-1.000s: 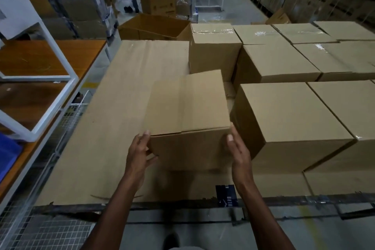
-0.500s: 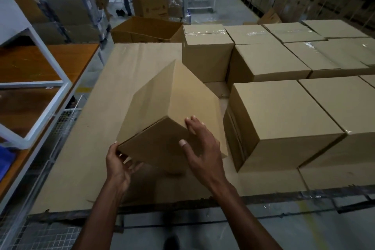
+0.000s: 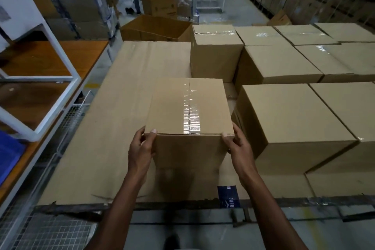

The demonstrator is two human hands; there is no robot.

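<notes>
Left hand (image 3: 142, 148) and right hand (image 3: 240, 148) gripping taped carton (image 3: 168, 107) at near top corners, fingers curling round sides. Recommending: squaring it flush against neighbouring carton (image 3: 290, 119), seam uppermost.

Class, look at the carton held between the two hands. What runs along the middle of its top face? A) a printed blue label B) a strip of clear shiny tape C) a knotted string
B: a glossy strip of clear tape covers the centre seam of the carton.
</notes>
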